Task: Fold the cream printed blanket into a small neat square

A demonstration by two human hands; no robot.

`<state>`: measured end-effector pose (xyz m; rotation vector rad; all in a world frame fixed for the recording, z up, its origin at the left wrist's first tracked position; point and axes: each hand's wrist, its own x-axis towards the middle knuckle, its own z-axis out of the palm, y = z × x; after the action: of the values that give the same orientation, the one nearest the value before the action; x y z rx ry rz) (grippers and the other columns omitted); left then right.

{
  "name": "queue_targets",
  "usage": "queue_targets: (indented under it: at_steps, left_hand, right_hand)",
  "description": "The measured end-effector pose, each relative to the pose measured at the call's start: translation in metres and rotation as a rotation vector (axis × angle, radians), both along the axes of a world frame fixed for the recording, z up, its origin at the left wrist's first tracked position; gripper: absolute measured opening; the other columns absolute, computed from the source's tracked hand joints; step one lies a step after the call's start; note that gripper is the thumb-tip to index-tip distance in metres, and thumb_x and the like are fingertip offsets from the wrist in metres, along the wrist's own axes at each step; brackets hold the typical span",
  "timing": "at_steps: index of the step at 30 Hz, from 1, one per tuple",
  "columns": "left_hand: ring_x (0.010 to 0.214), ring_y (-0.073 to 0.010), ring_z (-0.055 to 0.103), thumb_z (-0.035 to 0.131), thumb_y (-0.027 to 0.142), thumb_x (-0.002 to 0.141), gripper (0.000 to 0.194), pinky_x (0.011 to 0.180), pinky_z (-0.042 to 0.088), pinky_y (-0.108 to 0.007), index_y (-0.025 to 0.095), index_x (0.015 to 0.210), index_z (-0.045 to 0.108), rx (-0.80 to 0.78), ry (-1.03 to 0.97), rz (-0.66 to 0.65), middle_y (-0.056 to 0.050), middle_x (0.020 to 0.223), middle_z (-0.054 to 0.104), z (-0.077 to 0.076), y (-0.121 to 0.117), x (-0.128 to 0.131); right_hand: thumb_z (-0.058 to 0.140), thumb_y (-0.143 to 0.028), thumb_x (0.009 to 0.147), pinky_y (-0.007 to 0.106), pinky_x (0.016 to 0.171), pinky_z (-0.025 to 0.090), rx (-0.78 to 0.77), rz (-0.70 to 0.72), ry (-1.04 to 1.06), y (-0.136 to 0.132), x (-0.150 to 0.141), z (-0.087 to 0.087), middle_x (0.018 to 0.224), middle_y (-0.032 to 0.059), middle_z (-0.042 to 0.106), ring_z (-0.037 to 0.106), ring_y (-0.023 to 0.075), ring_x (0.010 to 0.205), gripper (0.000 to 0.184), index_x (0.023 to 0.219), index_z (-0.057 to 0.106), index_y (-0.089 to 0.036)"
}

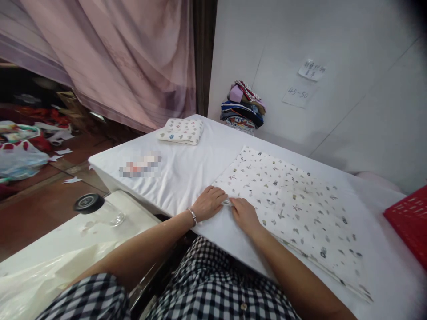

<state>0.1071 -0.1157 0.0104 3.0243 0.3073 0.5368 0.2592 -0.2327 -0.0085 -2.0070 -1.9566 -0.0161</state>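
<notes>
A white cloth with small grey and brown prints lies spread flat on a white-covered table. My left hand, a bracelet on its wrist, rests with curled fingers at the cloth's near left corner. Close beside it, my right hand presses on the same corner, fingers bent and pinching the edge. Both hands meet at that corner.
A folded printed cloth lies at the table's far left. A pile of coloured fabrics stands against the wall. A red crate sits at the right edge. A glass jar with a black lid is on a lower surface to the left.
</notes>
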Motion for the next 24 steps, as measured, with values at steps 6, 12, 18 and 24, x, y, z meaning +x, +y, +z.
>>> queue_targets:
  at_steps: [6,12,18,24]
  left_hand:
    - [0.093,-0.0176,0.05,0.039,0.015,0.088,0.02,0.087,0.036,-0.036,0.017,0.099,0.056,0.122,0.018,-0.025,-0.005,0.091,0.06,-0.008,0.007,0.007]
    - [0.094,-0.016,0.055,0.043,0.015,0.087,0.023,0.086,0.041,-0.032,0.019,0.103,0.058,0.112,0.02,-0.05,-0.004,0.105,0.063,-0.022,0.018,-0.002]
    - [0.1,-0.017,0.058,0.041,0.014,0.084,0.032,0.088,0.044,-0.033,0.023,0.107,0.06,0.016,0.06,0.039,-0.002,0.11,0.064,-0.022,0.019,-0.002]
    - [0.103,-0.0176,0.057,0.04,0.011,0.079,0.039,0.092,0.043,-0.034,0.024,0.111,0.059,-0.075,0.078,0.104,-0.002,0.113,0.063,-0.019,0.017,0.0]
  right_hand:
    - [0.042,-0.014,0.083,0.03,0.083,0.041,-0.026,-0.038,0.0,-0.001,-0.001,0.001,0.107,0.0072,0.061,0.052,0.0192,0.096,0.034,0.116,0.051,-0.017]
    - [0.04,-0.015,0.087,0.031,0.08,0.039,-0.036,-0.017,-0.111,-0.01,-0.008,0.001,0.104,0.0076,0.061,0.051,0.0199,0.093,0.029,0.112,0.054,-0.017]
    - [0.04,-0.012,0.087,0.032,0.081,0.039,-0.029,-0.091,-0.173,-0.051,0.014,-0.003,0.113,0.0088,0.058,0.049,0.0206,0.1,0.034,0.119,0.051,-0.017]
    - [0.038,-0.008,0.083,0.036,0.086,0.04,-0.016,-0.238,-0.211,-0.119,0.05,-0.008,0.113,0.0102,0.059,0.05,0.021,0.103,0.038,0.117,0.054,-0.016]
